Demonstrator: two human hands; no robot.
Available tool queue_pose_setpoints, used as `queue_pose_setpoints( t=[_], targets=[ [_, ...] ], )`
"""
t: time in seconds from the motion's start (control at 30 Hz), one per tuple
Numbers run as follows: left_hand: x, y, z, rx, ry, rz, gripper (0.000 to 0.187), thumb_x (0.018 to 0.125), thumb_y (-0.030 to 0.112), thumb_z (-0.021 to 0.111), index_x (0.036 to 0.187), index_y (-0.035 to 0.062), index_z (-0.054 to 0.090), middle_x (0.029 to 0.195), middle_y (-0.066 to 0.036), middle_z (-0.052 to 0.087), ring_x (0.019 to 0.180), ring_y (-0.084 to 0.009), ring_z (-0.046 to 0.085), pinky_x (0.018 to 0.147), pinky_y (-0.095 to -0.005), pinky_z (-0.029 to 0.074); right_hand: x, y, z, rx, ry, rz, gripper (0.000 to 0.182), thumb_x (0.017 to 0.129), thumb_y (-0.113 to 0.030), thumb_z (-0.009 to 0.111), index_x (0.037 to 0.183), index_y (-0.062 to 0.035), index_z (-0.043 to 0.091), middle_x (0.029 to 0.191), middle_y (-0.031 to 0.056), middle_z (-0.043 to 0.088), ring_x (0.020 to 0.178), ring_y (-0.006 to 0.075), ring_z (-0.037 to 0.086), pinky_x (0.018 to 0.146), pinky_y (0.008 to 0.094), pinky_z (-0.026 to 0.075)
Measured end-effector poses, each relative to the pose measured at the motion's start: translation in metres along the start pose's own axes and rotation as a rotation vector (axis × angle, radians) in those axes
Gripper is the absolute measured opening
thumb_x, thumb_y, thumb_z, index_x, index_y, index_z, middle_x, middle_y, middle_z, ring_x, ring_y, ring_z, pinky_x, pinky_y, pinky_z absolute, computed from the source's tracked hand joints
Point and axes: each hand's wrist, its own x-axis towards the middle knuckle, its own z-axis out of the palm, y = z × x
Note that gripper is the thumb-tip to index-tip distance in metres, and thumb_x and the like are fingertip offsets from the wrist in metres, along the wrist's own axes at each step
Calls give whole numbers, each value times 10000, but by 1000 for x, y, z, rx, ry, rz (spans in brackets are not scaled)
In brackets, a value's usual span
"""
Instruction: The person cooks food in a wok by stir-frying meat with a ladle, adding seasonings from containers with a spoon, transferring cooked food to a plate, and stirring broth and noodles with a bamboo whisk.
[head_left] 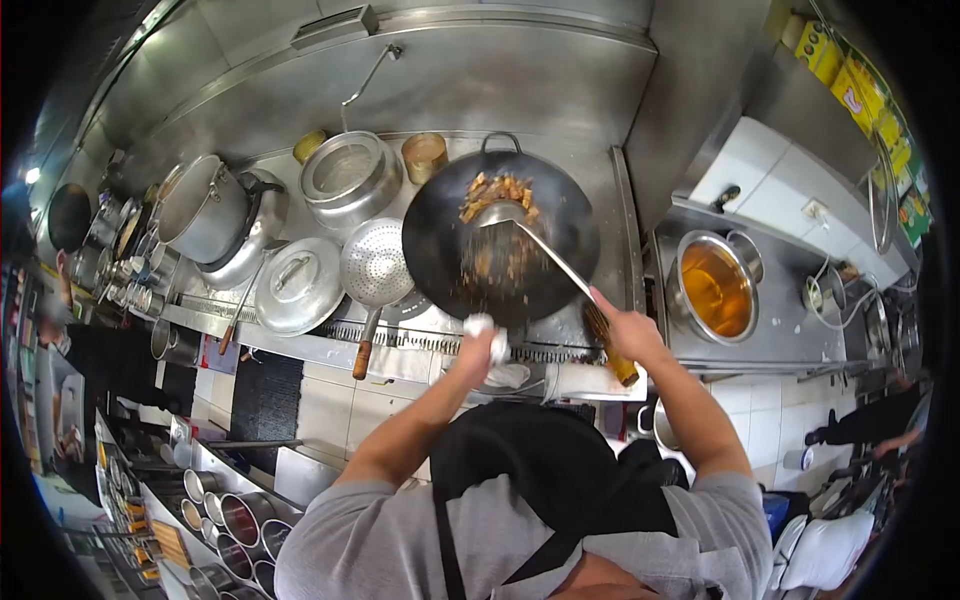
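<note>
My right hand (pixel 632 332) is closed around the long handle of a metal ladle (pixel 500 213), whose bowl is inside a large black wok (pixel 572 225). Brown chopped food pieces (pixel 510 188) lie above and around the ladle's bowl, and more are blurred by motion lower in the wok. At the wok's near rim, my left hand (pixel 477 352) grips a bunched white cloth (pixel 481 327). The cloth hides the wok's near edge there. A bamboo brush (pixel 612 350) lies just beneath my right hand.
Left of the wok are a perforated skimmer (pixel 376 262), a lidded pan (pixel 298 287), a metal pot (pixel 346 172) and a tall stockpot (pixel 203 210). To the right stands a bowl of amber liquid (pixel 714 285). People are at both far sides.
</note>
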Motion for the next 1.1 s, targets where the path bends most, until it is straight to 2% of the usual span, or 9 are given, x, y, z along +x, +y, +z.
queue_pose_setpoints(
  t=[0.1,0.3,0.4,0.47,0.63,0.7,0.8,1.0,1.1],
  targets=[
    [-55,-20,-41,519,-51,0,219,897,186,610,1073,58,616,904,-74,646,849,-201,632,729,-376,514,-55,2,-52,138,-109,-3,829,823,-112,529,1523,-351,154,860,269,651,777,426,643,732,501,490],
    [6,70,62,38,72,-124,200,901,269,570,991,95,612,878,-56,646,761,-232,632,611,-416,482,-76,57,-86,518,-532,43,854,797,-56,543,1522,-339,193,821,253,646,775,414,632,752,485,484],
    [72,9,36,192,79,-91,224,888,241,577,1020,61,600,902,-80,647,814,-221,636,644,-398,495,-10,71,-14,188,-52,-336,871,794,-40,528,1530,-322,158,783,265,648,729,446,629,706,524,479],
    [24,-27,25,268,214,149,230,875,191,604,1033,23,610,947,-98,656,859,-215,632,698,-390,504,10,59,-6,2,74,-64,903,789,-40,541,1532,-327,116,770,283,629,704,451,619,703,551,475],
    [-87,-1,20,334,54,69,245,872,90,584,1103,9,602,942,-94,654,912,-220,638,791,-349,511,-63,70,-80,292,119,-288,843,784,-28,542,1517,-317,244,749,290,617,690,453,612,670,483,500],
    [-38,11,51,-130,168,-29,173,887,194,571,987,57,604,870,-94,648,723,-246,645,580,-423,525,-81,57,-117,547,-408,71,814,782,-14,540,1499,-319,304,774,313,611,696,452,614,666,443,500],
    [30,40,73,36,146,-113,181,876,271,573,920,98,602,734,-69,633,571,-224,609,440,-382,439,-38,50,-94,516,-438,-63,804,806,-42,528,1508,-335,265,771,297,622,695,451,614,694,467,502],
    [-27,-68,21,-130,108,237,98,890,146,568,976,105,591,758,-49,603,629,-186,604,494,-356,479,-3,50,-46,127,-54,-156,825,824,-102,516,1526,-343,157,899,281,642,798,432,639,760,488,494],
    [-103,-8,29,200,150,-121,113,907,134,575,1011,90,573,897,-67,613,770,-187,615,650,-368,507,-81,58,-47,471,-196,-136,849,814,-68,539,1531,-329,169,1175,242,617,947,401,648,836,420,504]
  ],
)
